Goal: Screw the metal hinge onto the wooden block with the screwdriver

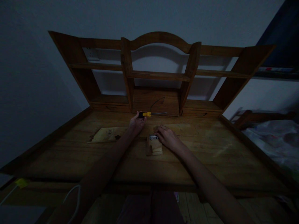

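Observation:
My left hand (pixel 136 123) is closed around the black and yellow handle of a screwdriver (pixel 149 114), whose metal shaft points right toward the back of the wooden desk (pixel 210 152). My right hand (pixel 168 137) rests with curled fingers on a small wooden block (pixel 154 147) that carries a shiny metal fitting (pixel 153 137) on its far end. A long flat wooden board (pixel 107 134) lies under and behind both hands.
A wooden hutch with shelves (pixel 161 74) stands at the back of the desk against a pale wall. A bed with light bedding (pixel 277 140) is at the right. A white cable (pixel 72 194) hangs at the lower left. The room is dim.

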Tool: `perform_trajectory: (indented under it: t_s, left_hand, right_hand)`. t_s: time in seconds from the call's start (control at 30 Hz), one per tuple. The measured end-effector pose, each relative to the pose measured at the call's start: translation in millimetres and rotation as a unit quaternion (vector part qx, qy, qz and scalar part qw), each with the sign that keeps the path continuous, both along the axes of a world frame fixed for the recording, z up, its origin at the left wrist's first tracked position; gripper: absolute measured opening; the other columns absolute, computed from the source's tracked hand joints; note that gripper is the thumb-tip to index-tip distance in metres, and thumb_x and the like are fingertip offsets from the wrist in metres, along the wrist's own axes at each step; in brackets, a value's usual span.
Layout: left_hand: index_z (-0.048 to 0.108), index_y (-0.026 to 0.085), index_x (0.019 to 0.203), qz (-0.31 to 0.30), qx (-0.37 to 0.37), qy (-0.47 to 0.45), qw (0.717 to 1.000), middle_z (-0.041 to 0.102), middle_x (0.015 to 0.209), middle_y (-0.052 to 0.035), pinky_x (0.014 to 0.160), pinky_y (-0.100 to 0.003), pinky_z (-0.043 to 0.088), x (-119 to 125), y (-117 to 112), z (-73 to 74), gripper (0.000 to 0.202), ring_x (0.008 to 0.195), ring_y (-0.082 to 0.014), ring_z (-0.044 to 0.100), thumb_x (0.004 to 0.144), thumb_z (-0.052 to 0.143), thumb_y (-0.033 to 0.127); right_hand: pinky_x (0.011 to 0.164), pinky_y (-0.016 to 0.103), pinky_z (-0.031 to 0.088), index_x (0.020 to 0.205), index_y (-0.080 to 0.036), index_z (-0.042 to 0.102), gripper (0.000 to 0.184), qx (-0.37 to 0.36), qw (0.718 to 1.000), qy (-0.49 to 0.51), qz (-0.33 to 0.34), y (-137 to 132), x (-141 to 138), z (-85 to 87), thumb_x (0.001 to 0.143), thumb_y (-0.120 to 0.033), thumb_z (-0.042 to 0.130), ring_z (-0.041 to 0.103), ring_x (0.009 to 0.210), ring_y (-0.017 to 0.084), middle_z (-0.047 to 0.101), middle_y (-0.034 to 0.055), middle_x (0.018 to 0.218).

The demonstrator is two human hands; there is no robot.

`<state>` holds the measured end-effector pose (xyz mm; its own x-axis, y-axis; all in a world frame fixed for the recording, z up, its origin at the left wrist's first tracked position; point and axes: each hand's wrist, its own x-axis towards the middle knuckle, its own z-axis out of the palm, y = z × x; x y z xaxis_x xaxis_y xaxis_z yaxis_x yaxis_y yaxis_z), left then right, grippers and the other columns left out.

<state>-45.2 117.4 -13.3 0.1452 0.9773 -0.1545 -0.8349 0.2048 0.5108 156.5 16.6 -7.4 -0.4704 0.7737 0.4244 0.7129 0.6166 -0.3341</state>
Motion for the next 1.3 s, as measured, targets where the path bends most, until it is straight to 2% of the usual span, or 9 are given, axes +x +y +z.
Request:
perform_trajectory:
  t_s: [0.17,0.3,0.4,0.57,0.9,1.0,1.1,1.2,1.3]
  left_hand:
    - [0.064,0.015,0.100,-0.003,0.003,0.005,1.000,0.071,0.087,-0.0079,0.066,-0.022,0.060,0,1,-0.2,0.018,0.075,-0.0148,0.070,0.098,0.052,0.027]
    - [0.063,0.014,0.093,0.001,0.010,0.011,1.000,0.071,0.086,-0.0077,0.065,-0.021,0.059,0,2,-1.4,0.019,0.075,-0.0143,0.070,0.098,0.051,0.027]
    - [0.064,0.014,0.094,0.000,0.004,0.017,1.000,0.071,0.089,-0.0085,0.066,-0.021,0.059,1,1,-0.4,0.020,0.076,-0.0142,0.070,0.099,0.049,0.028]
    - [0.065,0.015,0.100,0.004,-0.012,0.007,1.000,0.070,0.086,-0.0070,0.065,-0.022,0.060,1,-1,2.4,0.017,0.074,-0.0138,0.070,0.097,0.053,0.028]
    - [0.062,0.015,0.092,-0.003,0.017,0.025,1.000,0.070,0.089,-0.0082,0.065,-0.021,0.059,1,-1,0.7,0.020,0.076,-0.0141,0.069,0.099,0.050,0.029]
    - [0.063,0.015,0.097,0.001,0.001,0.024,1.000,0.070,0.089,-0.0081,0.065,-0.021,0.059,1,-1,2.2,0.019,0.075,-0.0142,0.069,0.098,0.051,0.029]
    - [0.064,0.015,0.105,0.004,-0.016,0.011,1.000,0.071,0.089,-0.0082,0.064,-0.021,0.059,1,-2,3.7,0.020,0.074,-0.0141,0.070,0.098,0.051,0.029]
    - [0.064,0.014,0.102,0.009,-0.012,0.000,1.000,0.071,0.087,-0.0077,0.065,-0.020,0.059,1,-2,3.4,0.018,0.075,-0.0145,0.070,0.098,0.052,0.027]
    - [0.064,0.014,0.097,0.006,-0.007,-0.004,1.000,0.071,0.087,-0.0081,0.066,-0.020,0.060,0,-1,1.5,0.017,0.076,-0.0146,0.070,0.098,0.052,0.027]
  right_hand:
    - [0.087,0.028,0.046,0.101,-0.019,0.062,0.016,-0.008,1.000,-0.002,0.017,-3,0,2.3,0.099,-0.015,0.046,0.062,0.097,0.017,0.064,0.0069,0.102]
    - [0.089,0.030,0.047,0.110,-0.018,0.061,0.016,-0.001,1.000,-0.002,0.007,-4,1,3.4,0.099,-0.020,0.050,0.062,0.100,0.019,0.064,0.0083,0.108]
    - [0.085,0.029,0.047,0.107,-0.018,0.061,0.013,-0.003,1.000,-0.008,-0.005,-3,2,2.9,0.099,-0.023,0.052,0.062,0.096,0.019,0.065,0.0080,0.104]
    - [0.084,0.028,0.046,0.099,-0.019,0.061,0.014,-0.003,1.000,-0.011,0.011,-1,0,2.3,0.099,-0.014,0.047,0.062,0.094,0.018,0.065,0.0062,0.099]
    - [0.086,0.028,0.045,0.105,-0.019,0.061,0.020,0.026,0.999,-0.026,0.025,-8,1,11.1,0.097,-0.011,0.045,0.060,0.097,0.019,0.064,0.0073,0.102]
    - [0.085,0.029,0.045,0.105,-0.019,0.061,0.020,0.042,0.998,-0.042,0.003,-8,5,14.2,0.097,-0.012,0.044,0.060,0.096,0.020,0.065,0.0083,0.101]
    - [0.080,0.030,0.044,0.103,-0.019,0.062,0.017,0.049,0.997,-0.045,-0.046,-4,18,17.0,0.097,-0.015,0.047,0.061,0.093,0.021,0.067,0.0095,0.101]
    - [0.076,0.028,0.044,0.101,-0.020,0.064,0.013,0.022,0.996,0.005,-0.091,2,35,18.7,0.096,-0.021,0.052,0.064,0.089,0.020,0.071,0.0080,0.100]
    - [0.073,0.026,0.043,0.098,-0.022,0.067,0.013,-0.006,0.994,0.025,-0.106,7,49,20.2,0.095,-0.026,0.055,0.066,0.087,0.018,0.073,0.0055,0.097]
